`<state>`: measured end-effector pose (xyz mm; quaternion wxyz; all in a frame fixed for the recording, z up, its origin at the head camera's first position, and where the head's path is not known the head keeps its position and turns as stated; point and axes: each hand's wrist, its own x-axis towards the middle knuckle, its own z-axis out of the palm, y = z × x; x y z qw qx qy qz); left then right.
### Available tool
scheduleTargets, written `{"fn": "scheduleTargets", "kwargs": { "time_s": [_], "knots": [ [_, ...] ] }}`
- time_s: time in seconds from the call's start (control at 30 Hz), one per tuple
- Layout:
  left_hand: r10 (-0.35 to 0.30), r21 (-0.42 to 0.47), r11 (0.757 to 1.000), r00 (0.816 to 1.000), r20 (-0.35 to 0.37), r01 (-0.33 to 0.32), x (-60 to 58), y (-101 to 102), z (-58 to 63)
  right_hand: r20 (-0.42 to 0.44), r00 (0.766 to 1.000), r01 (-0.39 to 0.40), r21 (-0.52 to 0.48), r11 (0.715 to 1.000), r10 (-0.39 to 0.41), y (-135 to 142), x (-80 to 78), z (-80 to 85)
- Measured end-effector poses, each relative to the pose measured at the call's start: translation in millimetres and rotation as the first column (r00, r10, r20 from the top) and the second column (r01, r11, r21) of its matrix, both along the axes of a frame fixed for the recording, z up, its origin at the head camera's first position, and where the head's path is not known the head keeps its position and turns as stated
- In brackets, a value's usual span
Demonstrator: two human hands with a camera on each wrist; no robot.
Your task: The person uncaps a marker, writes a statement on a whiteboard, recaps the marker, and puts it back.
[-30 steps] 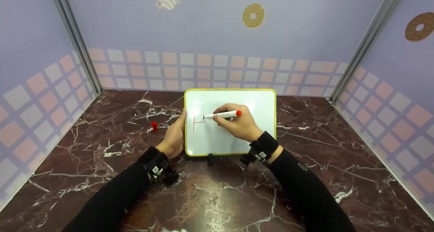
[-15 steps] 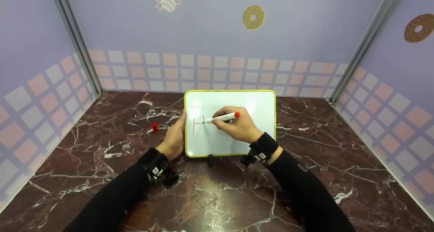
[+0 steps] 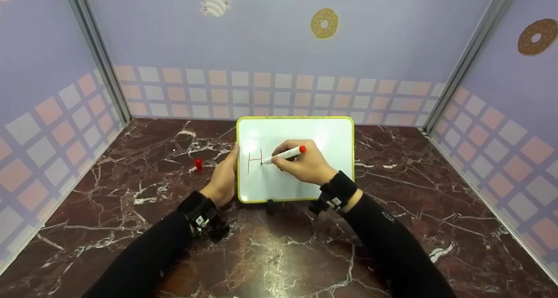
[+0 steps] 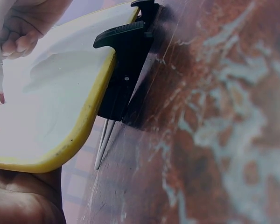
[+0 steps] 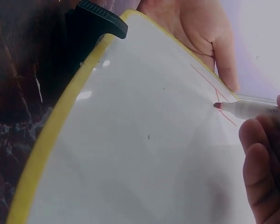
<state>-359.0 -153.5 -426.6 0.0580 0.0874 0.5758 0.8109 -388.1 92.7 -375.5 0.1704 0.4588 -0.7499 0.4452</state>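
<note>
marker (image 3: 291, 152), white with a red end, is in the right hand (image 3: 308, 164), over the left half of the whiteboard (image 3: 281, 187). the thumb and fingers of that hand pinch the marker, and its red end points up and to the right. its tip is at the low end of a thin red line. the red lines (image 3: 255, 159) look like a letter h, but the right leg is shorter than the left one. the board has a yellow edge and leans back on black feet (image 4: 123, 70), with thin rods (image 4: 102, 144) below. the left hand (image 3: 223, 176) touches the left side of the board. its other fingers go behind, so you cannot tell if they are bent. a small red cap (image 3: 199, 164) is on the table (image 3: 270, 245), to the left of the board and near the left hand. the table is dark red-brown with white streaks. both arms have black sleeves (image 3: 392, 241) and black straps (image 3: 342, 188) at the wrists. at the back is a light purple wall (image 3: 261, 36) with pink and white squares, a donut picture (image 3: 324, 23) and a striped candy picture (image 3: 215, 6).
</note>
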Motion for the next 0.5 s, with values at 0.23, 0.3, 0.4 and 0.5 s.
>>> {"fn": "scheduleTargets", "kwargs": {
  "time_s": [0.23, 0.3, 0.4, 0.5],
  "knots": [
    [0.006, -0.001, 1.000, 1.000, 0.009, -0.006, -0.2, 0.7, 0.4, 0.040, 0.999, -0.019, 0.032, 0.999, 0.018, 0.3, 2.6, 1.1],
    [0.008, -0.004, 1.000, 1.000, 0.010, -0.008, -0.2, 0.7, 0.3, 0.050, 0.999, -0.017, 0.047, 0.999, 0.015, 0.5, 3.0, 1.3],
    [0.008, -0.007, 1.000, 1.000, 0.011, -0.008, 0.0, 0.1, -0.1, 0.066, 0.998, -0.021, 0.069, 0.997, 0.017, 0.4, 3.4, 1.3],
    [0.002, -0.011, 1.000, 1.000, 0.008, -0.002, 0.1, -0.9, -0.6, 0.086, 0.996, -0.033, 0.077, 0.997, 0.026, 0.6, 3.5, 1.1]
  ]
}}
